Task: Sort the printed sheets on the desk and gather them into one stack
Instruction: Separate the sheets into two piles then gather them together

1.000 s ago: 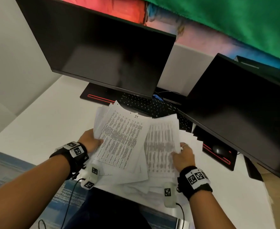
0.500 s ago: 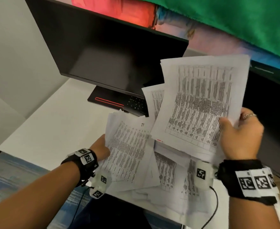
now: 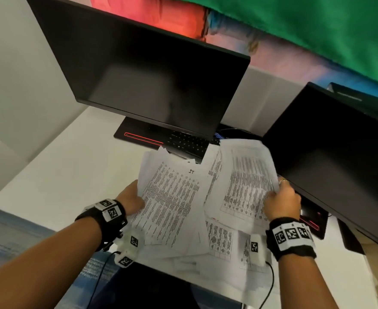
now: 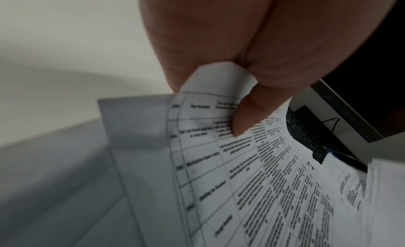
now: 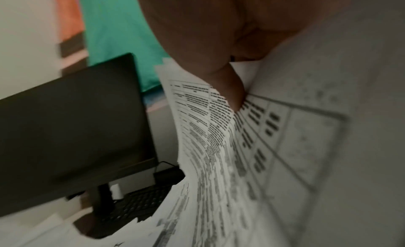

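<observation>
White printed sheets with tables of text lie spread on the white desk point(image 3: 56, 175). My left hand point(image 3: 130, 198) pinches the left edge of a bundle of sheets point(image 3: 172, 204); in the left wrist view the thumb point(image 4: 247, 117) presses on the top sheet point(image 4: 274, 190). My right hand point(image 3: 281, 200) grips a second bundle point(image 3: 246, 181) by its right edge, low over the pile and beside the left bundle. The right wrist view shows its thumb point(image 5: 230, 87) on that curved bundle point(image 5: 219, 146). More loose sheets point(image 3: 223, 246) lie under both bundles near the desk's front edge.
A dark monitor point(image 3: 152, 81) stands at the back, a second one point(image 3: 331, 152) at the right. A black keyboard point(image 3: 185, 141) lies under the first, partly covered by sheets. A mouse pad point(image 3: 313, 221) with a red line sits under my right hand. Bare desk lies left.
My right hand lifted a bundle of sheets high in front of the monitors, then brought it down and left, low over the pile. My left hand kept its hold on the left bundle.
</observation>
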Motion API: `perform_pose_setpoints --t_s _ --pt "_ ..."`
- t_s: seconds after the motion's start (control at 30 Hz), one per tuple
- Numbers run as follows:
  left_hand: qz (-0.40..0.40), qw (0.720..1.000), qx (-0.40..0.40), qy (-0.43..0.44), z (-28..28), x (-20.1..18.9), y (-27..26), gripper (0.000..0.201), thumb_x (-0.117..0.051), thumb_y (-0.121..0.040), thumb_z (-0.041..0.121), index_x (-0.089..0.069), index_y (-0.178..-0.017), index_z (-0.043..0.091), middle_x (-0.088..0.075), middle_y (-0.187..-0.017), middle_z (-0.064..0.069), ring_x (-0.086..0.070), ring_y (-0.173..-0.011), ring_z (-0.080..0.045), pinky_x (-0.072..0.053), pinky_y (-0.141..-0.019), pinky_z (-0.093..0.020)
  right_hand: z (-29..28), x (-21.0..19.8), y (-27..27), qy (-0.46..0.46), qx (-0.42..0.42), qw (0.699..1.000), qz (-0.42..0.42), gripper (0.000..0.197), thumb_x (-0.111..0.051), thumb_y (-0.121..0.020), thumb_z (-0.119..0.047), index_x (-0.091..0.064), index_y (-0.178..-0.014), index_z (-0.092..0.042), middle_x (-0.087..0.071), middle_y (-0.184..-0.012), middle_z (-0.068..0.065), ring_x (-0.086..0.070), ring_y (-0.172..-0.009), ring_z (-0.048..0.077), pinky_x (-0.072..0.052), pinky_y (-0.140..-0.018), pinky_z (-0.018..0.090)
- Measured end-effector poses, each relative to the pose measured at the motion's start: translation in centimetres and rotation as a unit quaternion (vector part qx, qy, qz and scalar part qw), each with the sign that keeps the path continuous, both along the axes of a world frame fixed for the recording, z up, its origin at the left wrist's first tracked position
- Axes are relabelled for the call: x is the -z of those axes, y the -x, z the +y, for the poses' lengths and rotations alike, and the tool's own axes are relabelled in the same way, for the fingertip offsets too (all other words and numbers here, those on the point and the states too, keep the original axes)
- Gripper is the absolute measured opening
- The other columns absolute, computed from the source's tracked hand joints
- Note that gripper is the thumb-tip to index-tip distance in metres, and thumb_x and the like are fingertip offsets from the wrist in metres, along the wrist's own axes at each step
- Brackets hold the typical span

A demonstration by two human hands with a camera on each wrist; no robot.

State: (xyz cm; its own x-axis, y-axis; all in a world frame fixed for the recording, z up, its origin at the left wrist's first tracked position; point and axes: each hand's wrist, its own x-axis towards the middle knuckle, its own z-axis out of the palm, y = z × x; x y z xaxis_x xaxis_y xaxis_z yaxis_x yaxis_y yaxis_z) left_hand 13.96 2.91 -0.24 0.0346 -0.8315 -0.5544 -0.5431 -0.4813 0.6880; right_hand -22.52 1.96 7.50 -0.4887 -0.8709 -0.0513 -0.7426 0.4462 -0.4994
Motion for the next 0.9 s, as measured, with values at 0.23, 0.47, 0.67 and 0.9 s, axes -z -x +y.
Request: perform_pose_setpoints --t_s 0.23,0.47,0.67,0.9 --pt "0.002 1.000 -0.016 -0.006 0.5 0.2 0.0 0.068 -0.054 -0.072 -0.014 -0.049 -0.131 0.021 -0.065 -0.115 -0.006 -0.060 -0.109 -0.028 -0.050 -0.095 -0.048 -0.3 6.7 3.1 -0.107 0.112 0.965 -0.213 0.043 -0.083 -0.078 -0.019 -0.060 -0.114 -0.008 -0.069 -0.107 0.011 -0.067 -0.096 0.032 -0.056 -0.091 0.048" --pt "-0.001 1.000 -0.005 0.005 0.8 -0.1 -0.3 0.060 -0.052 -0.070 -0.014 -0.056 -0.119 0.020 -0.069 -0.106 -0.006 -0.064 -0.102 -0.027 -0.052 -0.090 -0.046 -0.1 3.1 1.8 0.004 0.052 0.988 -0.142 0.015 -0.069 -0.090 -0.010 -0.067 -0.104 -0.005 -0.072 -0.097 0.013 -0.070 -0.080 0.027 -0.060 -0.069 0.034" --pt "-0.011 1.000 0.015 -0.003 0.7 0.0 -1.1 0.051 -0.054 -0.065 -0.007 -0.062 -0.110 0.016 -0.071 -0.101 -0.009 -0.066 -0.098 -0.029 -0.053 -0.090 -0.052 0.1 -6.8 3.5 0.194 0.005 0.977 -0.086 0.020 -0.069 -0.089 -0.012 -0.072 -0.108 -0.014 -0.071 -0.090 0.008 -0.067 -0.084 0.025 -0.053 -0.077 0.029" --pt "0.029 0.997 0.060 0.043 1.0 0.0 0.3 0.061 -0.054 -0.066 -0.010 -0.058 -0.117 0.023 -0.070 -0.103 -0.005 -0.068 -0.097 -0.024 -0.060 -0.080 -0.046 1.7 -9.0 3.8 0.204 -0.017 0.964 -0.170 0.019 -0.070 -0.088 -0.007 -0.069 -0.103 -0.019 -0.068 -0.086 -0.006 -0.063 -0.069 -0.013 -0.053 -0.065 0.016"
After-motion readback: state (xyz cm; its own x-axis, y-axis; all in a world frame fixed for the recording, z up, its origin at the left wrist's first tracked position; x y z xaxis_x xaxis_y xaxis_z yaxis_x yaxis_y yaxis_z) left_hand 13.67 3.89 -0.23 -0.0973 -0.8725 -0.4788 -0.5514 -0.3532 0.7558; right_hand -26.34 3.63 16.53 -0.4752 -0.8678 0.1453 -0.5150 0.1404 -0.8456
